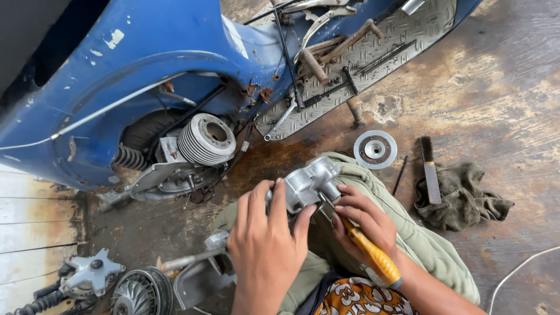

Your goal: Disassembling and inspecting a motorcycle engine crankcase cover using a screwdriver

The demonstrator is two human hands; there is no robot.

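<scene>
Two hands meet at the frame's centre: the left hand (265, 236) has its fingers clamped around a grey metal casting (309, 184), and the right hand (364, 219) grips a yellow-handled screwdriver (373, 254) against it. The tip could slip off the smooth metal and jab the left fingers.

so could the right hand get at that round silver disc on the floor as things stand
Probably not right away: the right hand is closed on a yellow-handled tool set against the metal part. The floor up to the round disc looks open past the knee.
</scene>
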